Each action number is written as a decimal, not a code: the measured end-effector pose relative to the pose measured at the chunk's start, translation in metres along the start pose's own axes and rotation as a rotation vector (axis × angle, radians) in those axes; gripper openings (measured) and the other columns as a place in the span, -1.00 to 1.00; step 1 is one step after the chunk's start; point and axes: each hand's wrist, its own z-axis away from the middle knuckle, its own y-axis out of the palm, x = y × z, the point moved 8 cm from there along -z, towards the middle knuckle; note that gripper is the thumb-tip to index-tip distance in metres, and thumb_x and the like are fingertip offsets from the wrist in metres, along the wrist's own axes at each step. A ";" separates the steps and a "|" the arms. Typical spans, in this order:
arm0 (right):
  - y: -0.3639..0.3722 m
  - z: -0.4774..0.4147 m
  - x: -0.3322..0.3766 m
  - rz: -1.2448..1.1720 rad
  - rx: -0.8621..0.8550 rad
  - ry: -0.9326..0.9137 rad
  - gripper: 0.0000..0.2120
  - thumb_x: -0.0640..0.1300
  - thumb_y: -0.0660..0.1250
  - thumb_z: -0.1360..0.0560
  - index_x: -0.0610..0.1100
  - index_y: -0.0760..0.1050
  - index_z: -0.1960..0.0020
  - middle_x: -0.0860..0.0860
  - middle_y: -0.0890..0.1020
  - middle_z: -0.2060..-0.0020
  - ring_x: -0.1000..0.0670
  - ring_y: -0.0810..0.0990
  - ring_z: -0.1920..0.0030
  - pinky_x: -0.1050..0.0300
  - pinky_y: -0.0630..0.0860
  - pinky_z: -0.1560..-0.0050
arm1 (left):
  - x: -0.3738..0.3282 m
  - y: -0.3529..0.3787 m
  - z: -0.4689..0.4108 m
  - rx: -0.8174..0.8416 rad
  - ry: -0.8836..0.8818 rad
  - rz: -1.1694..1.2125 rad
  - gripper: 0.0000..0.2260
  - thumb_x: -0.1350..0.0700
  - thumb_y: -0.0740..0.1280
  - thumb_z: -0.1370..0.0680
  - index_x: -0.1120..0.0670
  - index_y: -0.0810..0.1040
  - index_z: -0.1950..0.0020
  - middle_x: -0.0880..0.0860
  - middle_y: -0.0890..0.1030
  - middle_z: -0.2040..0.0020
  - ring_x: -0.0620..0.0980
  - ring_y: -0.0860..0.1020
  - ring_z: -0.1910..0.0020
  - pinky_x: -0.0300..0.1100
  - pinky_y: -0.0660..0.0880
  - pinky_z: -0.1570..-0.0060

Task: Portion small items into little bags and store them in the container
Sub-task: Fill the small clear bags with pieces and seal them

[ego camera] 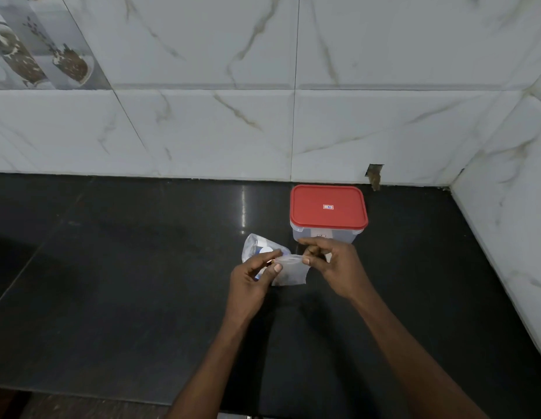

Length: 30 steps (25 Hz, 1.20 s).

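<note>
A small clear plastic bag [292, 272] hangs between my two hands just above the black counter. My left hand [251, 279] pinches its top left corner and my right hand [329, 264] pinches its top right edge. Something dark shows faintly inside the bag. Behind my left hand lies a larger clear packet [257, 246] with white and blue contents, partly hidden by my fingers. A clear rectangular container [323, 234] with a red lid [328, 207] shut on it stands just behind my right hand.
The black stone counter [127, 282] stretches left and toward me. White marble-pattern wall tiles [202, 131] rise behind it and at the right side [505, 222]. A small notch [375, 173] breaks the back wall near the container.
</note>
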 end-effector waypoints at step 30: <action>0.024 0.011 -0.065 -0.323 -0.095 0.515 -0.88 -0.13 0.48 -0.39 -0.13 0.67 0.09 -0.06 0.72 0.20 -0.08 0.68 0.10 0.03 0.61 0.03 | 0.033 0.041 -0.014 0.051 -0.429 0.150 -0.93 0.16 0.46 -0.42 0.12 0.69 0.26 0.23 0.64 0.22 0.15 0.57 0.18 0.08 0.56 0.04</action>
